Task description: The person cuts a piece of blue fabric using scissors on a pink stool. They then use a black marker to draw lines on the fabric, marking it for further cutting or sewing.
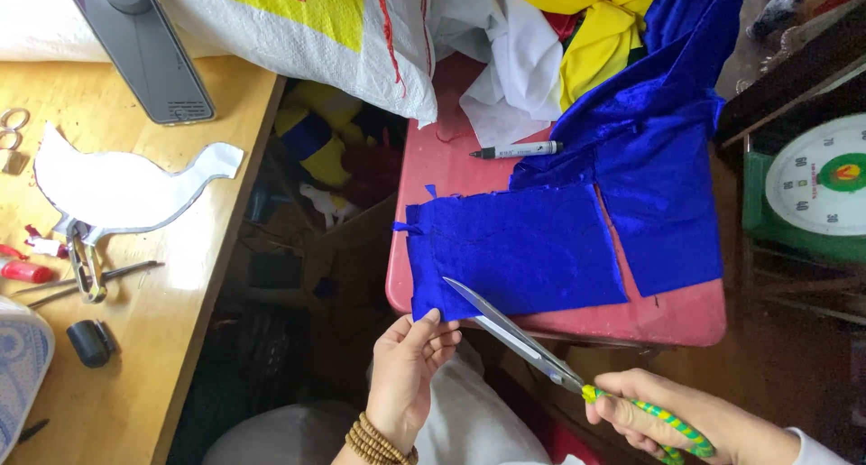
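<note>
A piece of shiny blue fabric [523,244] lies on a red stool top [686,316], with more blue cloth [663,113] running up and to the right. My right hand [672,415] grips the green-and-yellow wrapped handles of long steel scissors [510,331]; the blades point up-left, and their tip rests on the fabric's near-left corner. My left hand [408,366], with a beaded bracelet at the wrist, pinches the fabric's near edge just left of the blades.
A black marker [516,149] lies on the stool's far side beside white and yellow cloth [559,41]. A wooden table [171,339] at left carries a white cut-out shape [117,185], small tools and a sewing machine base [144,50]. A weighing scale [816,181] stands at right.
</note>
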